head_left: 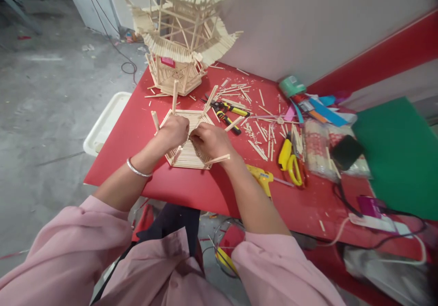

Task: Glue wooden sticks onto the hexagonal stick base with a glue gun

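Pale hexagonal stick-built panel (189,141): light, likely fragile; left hand (173,131) and right hand (209,140) are pressing its centre, fingers curled narrowly; best lifted by edges.

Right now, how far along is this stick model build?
The tall stick tower stands finished-looking at the table's far end. In hand: both hands, left hand and right hand, press on a flat hexagonal stick panel with posts sticking out. Left: loose sticks lie unused beside the pliers.
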Available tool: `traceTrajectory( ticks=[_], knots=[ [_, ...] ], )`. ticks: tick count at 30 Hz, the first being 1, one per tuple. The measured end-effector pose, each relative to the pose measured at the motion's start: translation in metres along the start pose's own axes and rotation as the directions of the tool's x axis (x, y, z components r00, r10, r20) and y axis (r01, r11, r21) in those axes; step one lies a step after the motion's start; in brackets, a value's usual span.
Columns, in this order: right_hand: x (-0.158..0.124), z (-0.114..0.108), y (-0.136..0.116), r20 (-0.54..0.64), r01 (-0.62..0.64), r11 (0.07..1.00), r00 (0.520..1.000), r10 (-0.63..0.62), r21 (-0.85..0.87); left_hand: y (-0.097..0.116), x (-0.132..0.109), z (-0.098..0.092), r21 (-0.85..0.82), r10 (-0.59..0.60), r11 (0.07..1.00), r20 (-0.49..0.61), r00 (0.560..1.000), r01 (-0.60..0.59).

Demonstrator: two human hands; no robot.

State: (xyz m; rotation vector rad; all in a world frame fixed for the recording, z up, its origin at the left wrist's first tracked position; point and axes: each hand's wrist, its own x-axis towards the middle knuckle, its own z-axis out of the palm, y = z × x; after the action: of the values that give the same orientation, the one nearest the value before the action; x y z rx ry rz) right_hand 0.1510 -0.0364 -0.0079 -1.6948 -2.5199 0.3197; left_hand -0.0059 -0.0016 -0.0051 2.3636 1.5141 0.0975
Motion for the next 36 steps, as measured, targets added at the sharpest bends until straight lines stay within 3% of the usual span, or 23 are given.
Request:
traceTrajectory(
  ticks=[4,21,36],
  knots=[
    [0.002,0.003,0.0,0.016,-0.003,0.999,1.0,0.002,0.035,0.004,-0.001,-0.007,0.016,-0.028,1.0,0.099,0.995,0.027],
    [0.001,0.001,-0.001,0.027,-0.004,0.998,1.0,0.003,0.06,0.01,-0.003,-0.014,0.037,-0.053,0.998,0.13,0.99,0.049],
    [0.002,0.0,-0.001,0.032,0.046,0.995,0.998,-0.049,0.093,-0.003,0.002,0.002,0.008,-0.016,1.0,0.027,0.999,0.016]
  ],
)
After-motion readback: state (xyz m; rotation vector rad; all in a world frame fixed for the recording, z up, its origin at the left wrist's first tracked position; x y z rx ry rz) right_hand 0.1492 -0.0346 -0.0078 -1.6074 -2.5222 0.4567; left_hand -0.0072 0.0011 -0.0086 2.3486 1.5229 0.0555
